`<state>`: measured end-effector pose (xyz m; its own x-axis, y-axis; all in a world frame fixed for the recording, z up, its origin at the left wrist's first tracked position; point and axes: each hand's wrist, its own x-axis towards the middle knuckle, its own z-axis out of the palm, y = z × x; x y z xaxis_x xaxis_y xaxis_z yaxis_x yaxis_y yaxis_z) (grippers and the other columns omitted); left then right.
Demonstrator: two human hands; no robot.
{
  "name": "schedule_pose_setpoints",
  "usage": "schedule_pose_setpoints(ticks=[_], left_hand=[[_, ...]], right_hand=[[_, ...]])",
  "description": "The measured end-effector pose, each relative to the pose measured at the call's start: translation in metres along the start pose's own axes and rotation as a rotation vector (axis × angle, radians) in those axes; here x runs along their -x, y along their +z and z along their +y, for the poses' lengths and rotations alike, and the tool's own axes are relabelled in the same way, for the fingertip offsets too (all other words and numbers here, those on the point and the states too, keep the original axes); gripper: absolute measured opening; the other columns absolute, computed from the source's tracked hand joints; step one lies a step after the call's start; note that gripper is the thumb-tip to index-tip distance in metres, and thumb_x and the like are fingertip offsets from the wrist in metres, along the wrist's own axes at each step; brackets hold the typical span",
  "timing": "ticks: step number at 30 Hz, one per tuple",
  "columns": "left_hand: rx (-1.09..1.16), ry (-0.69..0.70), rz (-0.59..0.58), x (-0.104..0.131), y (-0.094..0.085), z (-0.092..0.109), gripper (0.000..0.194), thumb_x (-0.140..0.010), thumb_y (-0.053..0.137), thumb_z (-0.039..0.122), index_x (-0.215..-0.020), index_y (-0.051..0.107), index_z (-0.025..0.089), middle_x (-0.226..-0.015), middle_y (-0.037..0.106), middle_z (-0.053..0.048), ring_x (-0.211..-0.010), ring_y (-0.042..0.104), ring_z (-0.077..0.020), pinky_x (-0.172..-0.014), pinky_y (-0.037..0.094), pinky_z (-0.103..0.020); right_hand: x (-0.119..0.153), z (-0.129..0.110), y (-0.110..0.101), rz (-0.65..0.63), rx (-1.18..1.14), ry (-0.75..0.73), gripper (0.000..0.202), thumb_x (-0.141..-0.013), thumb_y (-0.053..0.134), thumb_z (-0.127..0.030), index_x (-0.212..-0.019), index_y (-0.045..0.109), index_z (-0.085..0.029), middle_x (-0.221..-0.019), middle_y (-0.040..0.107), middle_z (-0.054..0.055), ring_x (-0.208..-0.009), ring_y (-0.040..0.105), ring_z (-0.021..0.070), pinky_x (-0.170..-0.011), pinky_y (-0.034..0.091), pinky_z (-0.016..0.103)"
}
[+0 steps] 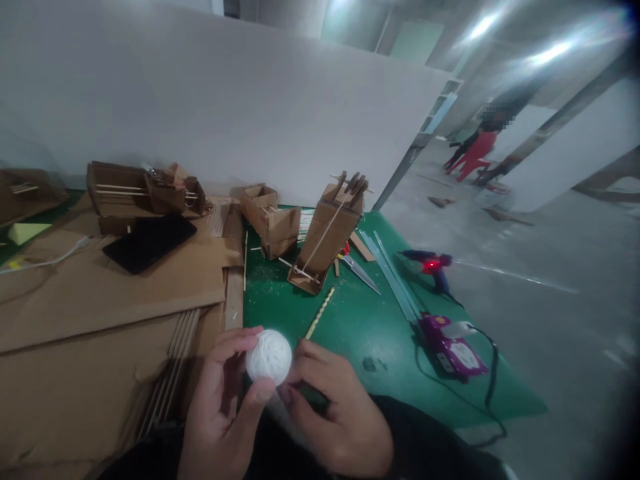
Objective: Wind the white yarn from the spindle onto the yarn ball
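A ball of white string (269,358) is held between the thumb and fingers of my left hand (225,407), above the front edge of the green table (350,327). Close against the ball's right side is my right hand (335,407), its thumb and index finger pinched together; what lies between them is too small to make out. Just beyond the right hand a yellow patterned stick (320,312) lies on the table. Farther back stands a tall cardboard piece (327,233) with sticks on top and white string down its front.
Scissors (361,272), clear glue sticks (393,277), a glue gun (434,265) with a red light and a purple power strip (453,350) lie to the right. Cardboard sheets (125,287) and a black tablet-like object (150,243) are at left. A person (477,143) is far behind.
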<state>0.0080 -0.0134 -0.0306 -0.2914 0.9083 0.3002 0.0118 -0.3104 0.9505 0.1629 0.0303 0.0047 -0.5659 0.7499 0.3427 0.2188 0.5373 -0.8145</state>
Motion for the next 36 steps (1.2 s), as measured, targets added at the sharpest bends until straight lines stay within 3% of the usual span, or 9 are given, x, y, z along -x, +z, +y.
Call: schedule_pose_setpoints(ticks=[6, 9, 12, 15, 17, 22, 26, 30, 36], left_hand=[[-0.115, -0.003, -0.117, -0.004, -0.003, 0.0, 0.033, -0.089, 0.061, 0.016, -0.117, 0.062, 0.032, -0.126, 0.06, -0.005, -0.119, 0.059, -0.0196, -0.094, 0.051, -0.023], [-0.136, -0.034, -0.23, -0.006, -0.006, 0.002, 0.033, -0.087, 0.064, 0.019, -0.117, 0.067, 0.033, -0.127, 0.06, -0.006, -0.121, 0.058, -0.0216, -0.094, 0.05, -0.024], [-0.013, -0.155, -0.303, -0.005, -0.005, 0.004, 0.029, -0.087, 0.066, 0.024, -0.114, 0.071, 0.032, -0.124, 0.063, -0.007, -0.118, 0.059, -0.023, -0.096, 0.049, -0.026], [0.223, -0.354, -0.238, 0.0, -0.002, 0.007, 0.035, -0.082, 0.072, 0.026, -0.116, 0.068, 0.031, -0.118, 0.068, -0.006, -0.107, 0.066, -0.0224, -0.091, 0.053, -0.026], [0.335, -0.414, -0.183, 0.002, 0.001, 0.008, 0.035, -0.078, 0.076, 0.027, -0.112, 0.067, 0.029, -0.11, 0.071, -0.006, -0.098, 0.068, -0.0217, -0.084, 0.055, -0.026], [0.389, -0.348, -0.152, 0.002, 0.006, 0.008, 0.017, -0.08, 0.073, 0.027, -0.096, 0.07, 0.024, -0.114, 0.065, -0.008, -0.1, 0.067, -0.0213, -0.081, 0.054, -0.023], [0.338, -0.29, -0.143, 0.0, 0.005, 0.0, 0.038, -0.071, 0.081, 0.019, -0.107, 0.069, 0.028, -0.125, 0.056, -0.006, -0.111, 0.064, -0.0242, -0.089, 0.054, -0.026], [0.253, -0.247, -0.15, 0.001, 0.004, -0.002, 0.04, -0.072, 0.08, 0.013, -0.106, 0.07, 0.031, -0.112, 0.063, -0.002, -0.099, 0.069, -0.0197, -0.081, 0.057, -0.022], [0.279, -0.176, 0.031, 0.006, 0.007, 0.005, 0.04, -0.07, 0.083, 0.022, -0.108, 0.071, 0.027, -0.109, 0.072, -0.005, -0.096, 0.072, -0.0235, -0.079, 0.059, -0.025]], right_hand=[[-0.005, -0.013, -0.023, -0.028, 0.113, -0.126, 0.014, -0.077, 0.049, -0.005, -0.076, 0.055, -0.017, -0.074, 0.052, 0.003, -0.069, 0.049, 0.0144, -0.06, 0.037, 0.025], [-0.014, -0.019, -0.035, -0.157, 0.181, -0.23, 0.014, -0.081, 0.05, -0.005, -0.08, 0.057, -0.016, -0.078, 0.056, 0.005, -0.074, 0.05, 0.0163, -0.065, 0.04, 0.027], [-0.023, -0.02, -0.046, -0.26, 0.209, -0.305, 0.012, -0.088, 0.054, -0.007, -0.087, 0.063, -0.015, -0.083, 0.06, 0.008, -0.079, 0.052, 0.0169, -0.069, 0.044, 0.027], [-0.032, -0.015, -0.052, -0.248, 0.161, -0.295, 0.012, -0.094, 0.057, -0.014, -0.09, 0.068, -0.015, -0.083, 0.059, 0.006, -0.077, 0.054, 0.0145, -0.066, 0.045, 0.024], [-0.038, -0.009, -0.052, -0.221, 0.079, -0.283, 0.016, -0.095, 0.058, -0.021, -0.09, 0.071, -0.015, -0.08, 0.057, 0.005, -0.072, 0.054, 0.0126, -0.063, 0.046, 0.022], [-0.047, 0.007, -0.043, -0.098, -0.065, -0.22, 0.021, -0.094, 0.061, -0.029, -0.087, 0.074, -0.014, -0.075, 0.061, 0.004, -0.069, 0.056, 0.0124, -0.062, 0.047, 0.023], [-0.047, 0.012, -0.035, 0.003, -0.07, -0.144, 0.024, -0.093, 0.062, -0.033, -0.086, 0.073, -0.013, -0.074, 0.06, 0.003, -0.063, 0.054, 0.0111, -0.057, 0.045, 0.023], [-0.045, 0.013, -0.033, 0.025, -0.125, -0.114, 0.024, -0.092, 0.063, -0.034, -0.084, 0.073, -0.014, -0.074, 0.06, 0.003, -0.063, 0.054, 0.0113, -0.058, 0.044, 0.023], [-0.043, 0.026, -0.021, 0.075, -0.227, -0.022, 0.025, -0.089, 0.067, -0.039, -0.084, 0.074, -0.015, -0.075, 0.06, 0.003, -0.066, 0.055, 0.0126, -0.059, 0.043, 0.025]])
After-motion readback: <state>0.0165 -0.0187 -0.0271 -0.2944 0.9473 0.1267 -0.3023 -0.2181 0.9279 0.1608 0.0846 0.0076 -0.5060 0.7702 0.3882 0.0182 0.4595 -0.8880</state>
